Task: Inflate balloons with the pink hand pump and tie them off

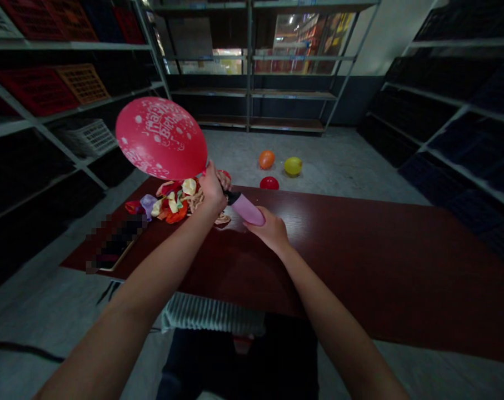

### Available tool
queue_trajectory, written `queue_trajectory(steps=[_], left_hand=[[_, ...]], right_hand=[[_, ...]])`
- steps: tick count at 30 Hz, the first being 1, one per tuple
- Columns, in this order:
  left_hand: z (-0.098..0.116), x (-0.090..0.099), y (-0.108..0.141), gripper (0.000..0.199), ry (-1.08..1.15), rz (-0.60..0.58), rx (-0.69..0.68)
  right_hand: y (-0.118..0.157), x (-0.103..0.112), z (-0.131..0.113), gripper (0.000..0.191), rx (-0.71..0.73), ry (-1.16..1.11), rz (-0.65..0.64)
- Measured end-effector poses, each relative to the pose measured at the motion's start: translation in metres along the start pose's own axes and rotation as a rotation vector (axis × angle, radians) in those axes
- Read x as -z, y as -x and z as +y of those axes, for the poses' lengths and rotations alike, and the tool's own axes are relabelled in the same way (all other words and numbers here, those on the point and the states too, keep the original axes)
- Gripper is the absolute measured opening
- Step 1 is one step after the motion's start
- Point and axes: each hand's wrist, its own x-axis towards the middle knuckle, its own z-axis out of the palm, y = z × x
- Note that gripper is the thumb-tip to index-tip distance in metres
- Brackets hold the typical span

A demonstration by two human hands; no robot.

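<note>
A large inflated red balloon (162, 138) with white birthday print rises to the left above the table. My left hand (213, 188) is closed around the balloon's neck, close to the black end of a pink hand pump (248, 209). My right hand (272, 229) is wrapped round the lower end of that pump. Whether the nozzle sits inside the balloon's neck is hidden by my left fingers. Beneath and beside my left hand lies a pile of limp, uninflated balloons (174, 203) in several colours, with beige ones (195, 201) at its right side.
The dark red-brown table (360, 250) stretches to the right. A pixelated, phone-like flat object (120, 241) lies at its left end. Orange (267, 160), yellow (293, 166) and red (269, 183) balloons rest on the floor beyond. Shelves with crates (35, 89) line the left.
</note>
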Motion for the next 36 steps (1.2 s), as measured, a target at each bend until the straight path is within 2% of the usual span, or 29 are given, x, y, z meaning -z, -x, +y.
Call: queue_trajectory(steps=[7, 12, 15, 19, 22, 24, 27, 31, 34, 36], left_hand=[[0.031, 0.030, -0.009, 0.055, 0.108, 0.155, -0.068], [0.062, 0.048, -0.025, 0.056, 0.157, 0.160, -0.081], [0.085, 0.052, -0.031, 0.057, 0.127, 0.143, -0.098], [0.119, 0.037, -0.027, 0.056, 0.066, 0.109, -0.129], [0.140, 0.011, -0.017, 0.055, 0.020, 0.052, -0.173], [0.145, -0.010, -0.010, 0.055, -0.023, -0.020, -0.215], [0.135, -0.042, -0.001, 0.055, -0.081, -0.162, -0.255], [0.099, -0.077, -0.001, 0.059, -0.119, -0.288, -0.260], [0.062, -0.089, -0.003, 0.061, -0.163, -0.375, -0.219], [0.034, -0.088, -0.001, 0.061, -0.197, -0.425, -0.148]], right_hand=[[0.008, 0.001, -0.013, 0.051, 0.128, 0.185, -0.035], [0.011, 0.003, -0.015, 0.048, 0.211, 0.182, -0.032], [0.013, 0.002, -0.013, 0.048, 0.234, 0.152, -0.020], [0.012, -0.002, -0.010, 0.054, 0.227, 0.110, -0.001], [0.009, -0.008, -0.010, 0.055, 0.225, 0.062, 0.018], [0.007, -0.012, -0.008, 0.055, 0.221, 0.015, 0.029], [0.004, -0.016, -0.002, 0.053, 0.184, -0.117, 0.041], [0.000, -0.016, 0.009, 0.045, 0.050, -0.233, 0.113], [-0.002, -0.015, 0.012, 0.043, -0.032, -0.266, 0.168], [-0.003, -0.014, 0.010, 0.042, -0.075, -0.280, 0.186]])
